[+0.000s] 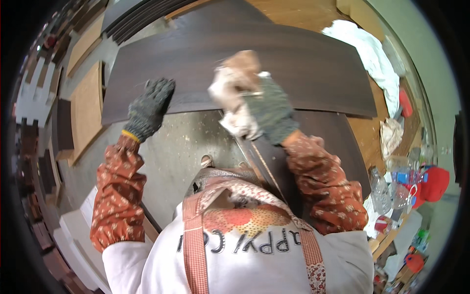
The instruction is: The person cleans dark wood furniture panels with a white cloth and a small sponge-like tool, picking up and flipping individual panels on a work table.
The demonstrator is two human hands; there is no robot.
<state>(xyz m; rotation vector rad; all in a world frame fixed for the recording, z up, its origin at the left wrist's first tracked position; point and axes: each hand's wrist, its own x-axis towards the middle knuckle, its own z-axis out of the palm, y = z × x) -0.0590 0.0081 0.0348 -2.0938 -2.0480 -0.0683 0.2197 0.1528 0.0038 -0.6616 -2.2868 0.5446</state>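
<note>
A long dark brown board lies across in front of me. My right hand, in a dark grey knit glove, is shut on a crumpled rag over the middle of the board. The rag is whitish with brown patches and smeared by motion. Part of it hangs past the board's near edge. Near the board's left end, my left hand, also gloved, is at the near edge with its fingers curled together. Its palm is hidden, and I see nothing held in it.
Another dark board runs beneath on the right. A white cloth lies on the brown work surface at the far right. Plastic bottles and a red cap sit at the right. Light wooden panels stand at the left.
</note>
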